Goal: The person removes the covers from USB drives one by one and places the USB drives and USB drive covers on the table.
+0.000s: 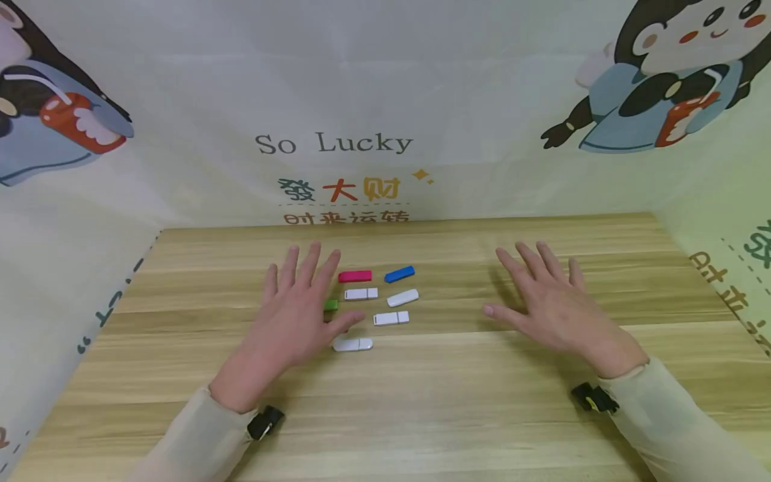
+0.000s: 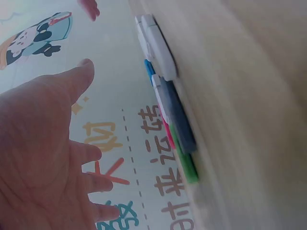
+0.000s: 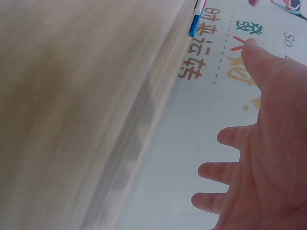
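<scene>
My left hand [image 1: 295,314] hovers over the wooden table with fingers spread, holding nothing. Beside its fingers and thumb lie several small flat sticks that look like USB flash drives: a pink one [image 1: 355,276], a blue one [image 1: 399,274], white ones [image 1: 391,318] and a green one [image 1: 330,305]. The left hand partly covers the green stick in the head view. A dark grey stick [image 2: 178,117] shows among them in the left wrist view, hidden from the head view. To the right of the group, my right hand [image 1: 551,301] is held above the table, fingers spread, nothing in it.
The wooden table [image 1: 458,402] meets a pale printed cloth [image 1: 482,134] at the back and on both sides. Cartoon figures and lettering decorate the cloth. A small black device [image 1: 266,422] is strapped at the left wrist, another [image 1: 595,397] at the right.
</scene>
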Action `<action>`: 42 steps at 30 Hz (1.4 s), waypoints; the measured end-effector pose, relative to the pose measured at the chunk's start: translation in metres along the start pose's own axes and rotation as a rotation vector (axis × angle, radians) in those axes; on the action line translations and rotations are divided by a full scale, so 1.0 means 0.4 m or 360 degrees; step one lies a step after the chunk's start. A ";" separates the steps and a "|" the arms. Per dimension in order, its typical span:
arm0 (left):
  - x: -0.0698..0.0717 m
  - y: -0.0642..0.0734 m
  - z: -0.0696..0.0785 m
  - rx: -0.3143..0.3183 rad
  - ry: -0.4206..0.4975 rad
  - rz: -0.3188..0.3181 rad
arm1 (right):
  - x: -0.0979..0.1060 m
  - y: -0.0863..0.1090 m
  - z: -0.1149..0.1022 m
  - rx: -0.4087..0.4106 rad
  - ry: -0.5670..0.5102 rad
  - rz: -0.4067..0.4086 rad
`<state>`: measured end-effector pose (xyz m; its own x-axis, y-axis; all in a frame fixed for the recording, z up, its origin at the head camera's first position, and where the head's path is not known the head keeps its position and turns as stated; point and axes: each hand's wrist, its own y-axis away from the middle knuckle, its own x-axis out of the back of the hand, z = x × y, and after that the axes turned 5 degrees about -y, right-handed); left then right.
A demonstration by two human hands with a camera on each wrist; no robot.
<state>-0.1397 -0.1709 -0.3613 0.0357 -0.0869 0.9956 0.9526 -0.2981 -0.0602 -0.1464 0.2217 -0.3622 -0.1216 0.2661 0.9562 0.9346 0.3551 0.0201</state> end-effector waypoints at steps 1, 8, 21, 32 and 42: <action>0.002 -0.005 0.004 -0.0006 0.0005 0.0000 | 0.002 -0.003 -0.001 0.0002 0.0003 0.0001; 0.008 -0.060 0.040 -0.0067 0.0038 -0.0050 | 0.013 -0.014 -0.009 0.0005 0.0039 0.0015; 0.004 -0.160 0.096 -0.0259 -0.0101 -0.0011 | 0.021 -0.031 -0.015 0.0088 0.0097 0.0107; -0.018 -0.230 0.132 -0.0234 -0.0100 -0.0122 | 0.023 -0.041 -0.025 0.0110 0.0116 0.0133; -0.042 -0.264 0.154 -0.0220 -0.0175 -0.0211 | 0.022 -0.043 -0.034 0.0124 0.0131 0.0148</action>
<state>-0.2223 -0.0792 -0.3672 -0.0471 0.0639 0.9968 0.9010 -0.4282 0.0700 -0.1590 0.2057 -0.3501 -0.0051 0.2280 0.9736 0.9114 0.4018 -0.0893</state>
